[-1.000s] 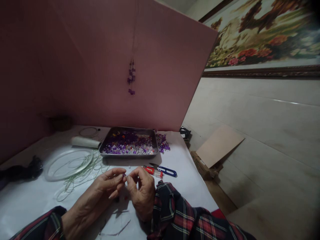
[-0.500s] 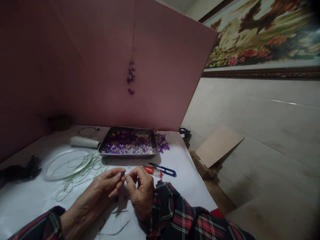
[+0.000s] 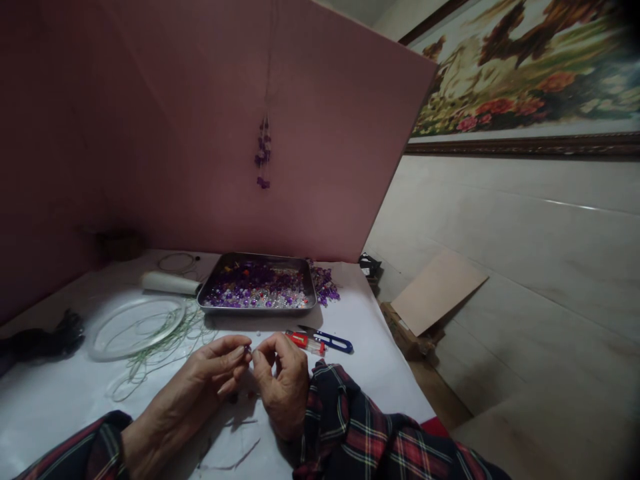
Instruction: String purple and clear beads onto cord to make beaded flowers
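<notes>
Between the thumb and fingertips of my left hand (image 3: 200,377) is a small dark purple bead (image 3: 247,349). My right hand (image 3: 284,381) is closed in a pinch just to its right, fingertips almost touching the bead; what they hold is too fine to make out. Thin dark strands (image 3: 235,460) lie on the table below my hands. Beyond them stands a metal tray (image 3: 260,311) with many purple, clear and a few red and orange beads. Blue thread snips (image 3: 336,341) and a red-and-clear small tool (image 3: 306,343) lie beside my right hand.
Loose purple beads (image 3: 326,287) are heaped right of the tray. On the left are a clear ring (image 3: 100,352), tangled green thread (image 3: 150,353), a white roll (image 3: 170,283) and a black object (image 3: 65,333). A purple bead strand (image 3: 263,153) hangs before the pink panel (image 3: 200,133).
Both hands hold nearly the same place and pose. The bead has turned slightly in my left fingertips, and the strand on the table has shifted a little.
</notes>
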Motion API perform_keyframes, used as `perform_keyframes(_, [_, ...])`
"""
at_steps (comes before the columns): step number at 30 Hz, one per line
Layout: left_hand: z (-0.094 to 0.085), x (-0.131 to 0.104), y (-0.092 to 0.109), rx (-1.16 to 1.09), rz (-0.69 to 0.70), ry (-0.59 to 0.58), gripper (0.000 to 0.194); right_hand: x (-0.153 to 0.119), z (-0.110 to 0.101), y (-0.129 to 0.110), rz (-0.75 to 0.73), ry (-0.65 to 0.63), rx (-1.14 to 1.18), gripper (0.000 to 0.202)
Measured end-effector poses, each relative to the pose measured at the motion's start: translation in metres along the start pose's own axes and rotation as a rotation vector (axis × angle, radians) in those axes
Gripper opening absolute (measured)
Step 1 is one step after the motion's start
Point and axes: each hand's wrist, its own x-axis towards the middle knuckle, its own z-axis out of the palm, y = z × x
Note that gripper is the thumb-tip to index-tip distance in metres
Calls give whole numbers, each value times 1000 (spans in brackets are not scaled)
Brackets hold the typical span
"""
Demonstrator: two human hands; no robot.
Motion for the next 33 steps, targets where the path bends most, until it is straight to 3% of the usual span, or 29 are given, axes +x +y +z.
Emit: perform_keyframes(33, [4,-3,3,26,-29,-20,18,-1,-2,-3,10,1,-21,16])
